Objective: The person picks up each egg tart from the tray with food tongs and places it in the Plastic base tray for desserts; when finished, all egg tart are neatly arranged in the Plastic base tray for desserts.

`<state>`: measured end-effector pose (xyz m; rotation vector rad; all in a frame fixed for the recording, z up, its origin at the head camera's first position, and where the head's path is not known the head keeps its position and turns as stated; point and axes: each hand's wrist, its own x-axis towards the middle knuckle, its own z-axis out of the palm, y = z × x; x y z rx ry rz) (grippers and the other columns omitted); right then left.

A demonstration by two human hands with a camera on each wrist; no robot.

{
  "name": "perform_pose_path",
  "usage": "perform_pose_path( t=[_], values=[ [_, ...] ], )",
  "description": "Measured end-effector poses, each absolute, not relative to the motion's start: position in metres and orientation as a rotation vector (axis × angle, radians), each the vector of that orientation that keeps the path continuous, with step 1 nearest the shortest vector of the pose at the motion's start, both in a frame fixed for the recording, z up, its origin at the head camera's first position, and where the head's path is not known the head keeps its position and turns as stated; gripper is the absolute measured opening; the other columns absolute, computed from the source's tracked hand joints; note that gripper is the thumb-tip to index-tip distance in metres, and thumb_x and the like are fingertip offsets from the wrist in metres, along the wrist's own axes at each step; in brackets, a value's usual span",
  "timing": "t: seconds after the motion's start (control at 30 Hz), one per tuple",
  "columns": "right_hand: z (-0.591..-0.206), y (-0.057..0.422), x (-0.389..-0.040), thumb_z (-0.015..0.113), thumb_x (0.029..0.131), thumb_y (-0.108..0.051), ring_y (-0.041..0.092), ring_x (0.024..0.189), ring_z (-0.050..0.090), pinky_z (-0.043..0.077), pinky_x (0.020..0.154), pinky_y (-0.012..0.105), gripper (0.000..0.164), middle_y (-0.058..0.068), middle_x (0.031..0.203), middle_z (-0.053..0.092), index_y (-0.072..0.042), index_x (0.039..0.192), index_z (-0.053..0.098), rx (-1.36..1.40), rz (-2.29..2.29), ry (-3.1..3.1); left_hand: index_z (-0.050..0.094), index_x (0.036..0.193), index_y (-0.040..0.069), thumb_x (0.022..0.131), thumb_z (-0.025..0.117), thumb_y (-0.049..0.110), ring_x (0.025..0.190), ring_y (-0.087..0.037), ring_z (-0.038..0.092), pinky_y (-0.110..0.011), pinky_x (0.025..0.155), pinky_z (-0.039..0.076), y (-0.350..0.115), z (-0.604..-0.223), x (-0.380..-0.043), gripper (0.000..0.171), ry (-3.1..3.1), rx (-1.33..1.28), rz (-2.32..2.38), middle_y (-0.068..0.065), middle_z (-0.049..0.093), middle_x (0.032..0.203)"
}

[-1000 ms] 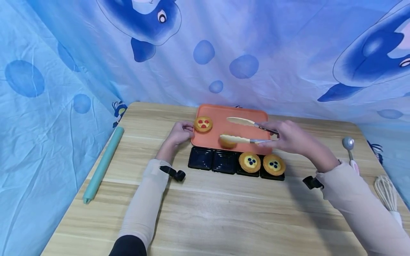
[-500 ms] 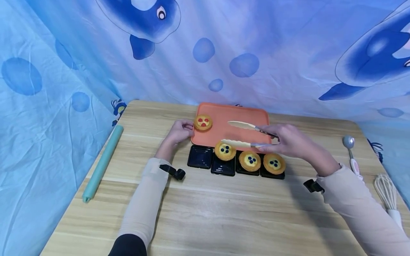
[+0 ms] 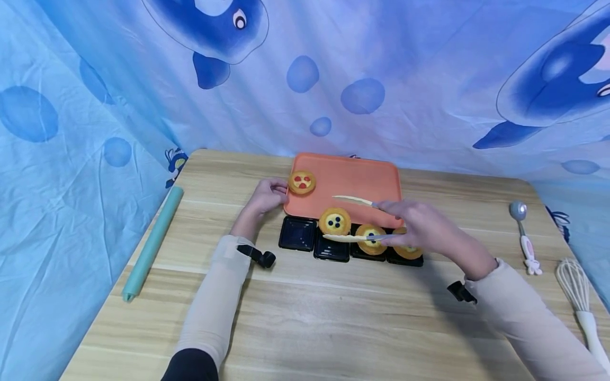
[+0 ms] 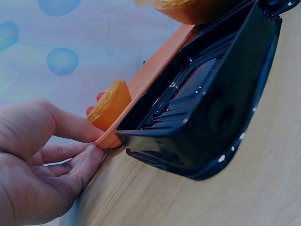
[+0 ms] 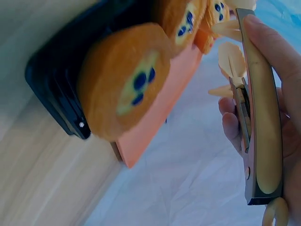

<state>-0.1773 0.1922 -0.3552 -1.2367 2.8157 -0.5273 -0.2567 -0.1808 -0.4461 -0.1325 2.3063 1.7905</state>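
My left hand (image 3: 267,197) pinches the left edge of an orange tray (image 3: 364,177), thumb and fingertips meeting at its corner in the left wrist view. A tart with red topping (image 3: 302,182) sits on the tray beside that hand. My right hand (image 3: 421,225) grips tongs (image 3: 345,238) by the handle, their two arms spread apart. Between the arms, a tart with dark blue dots (image 3: 335,218) overlaps the tray's front edge and the second black box (image 3: 332,252). Two similar tarts, one a blue-dotted tart (image 5: 127,84), occupy the boxes to the right, partly hidden by the tongs and hand.
The leftmost black box (image 3: 297,234) holds nothing. A green rolling pin (image 3: 153,243) lies along the table's left side. On the right are a spoon (image 3: 521,227) with a white-and-pink handle and a white whisk (image 3: 574,286). A blue curtain (image 3: 329,79) hangs behind.
The blue-dotted tart has come forward from the tray to the second box. My right hand has since brought the spread tongs nearer, and the front arm now crosses before that tart. My left hand stays put.
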Motion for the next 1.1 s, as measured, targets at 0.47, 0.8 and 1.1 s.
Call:
perform_pose_path(
  t=[0.47,0.8,1.1],
  values=[
    [-0.373,0.189,-0.171,0.082,0.082,-0.03,0.035,0.116,0.06,0.048,0.095,0.056,0.063,0.014,0.133,0.061,-0.002,0.134,0.061,-1.25,-0.506,2.811,0.057,0.121,-0.008,0.076,0.063,-0.013,0.092,-0.025,0.058,-0.03,0.076,0.053,-0.18,-0.448,-0.257,0.046,2.27,-0.137,1.827,-0.017,0.059,0.108],
    [-0.369,0.193,-0.167,0.08,0.084,-0.031,0.031,0.11,0.064,0.054,0.086,0.049,0.06,0.014,0.13,0.063,-0.003,0.134,0.061,-1.263,-0.563,2.803,0.057,0.121,-0.008,0.076,0.063,-0.013,0.091,-0.024,0.058,-0.028,0.075,0.053,-0.18,-0.447,-0.259,0.046,2.27,-0.136,1.83,-0.017,0.059,0.107],
    [-0.371,0.194,-0.158,0.082,0.082,-0.03,0.027,0.113,0.064,0.054,0.089,0.045,0.057,0.013,0.126,0.065,0.001,0.127,0.066,-1.302,-0.662,2.688,0.057,0.121,-0.008,0.076,0.063,-0.015,0.091,-0.024,0.057,-0.027,0.074,0.052,-0.181,-0.448,-0.259,0.046,2.248,-0.147,1.849,-0.016,0.058,0.107]
  ],
)
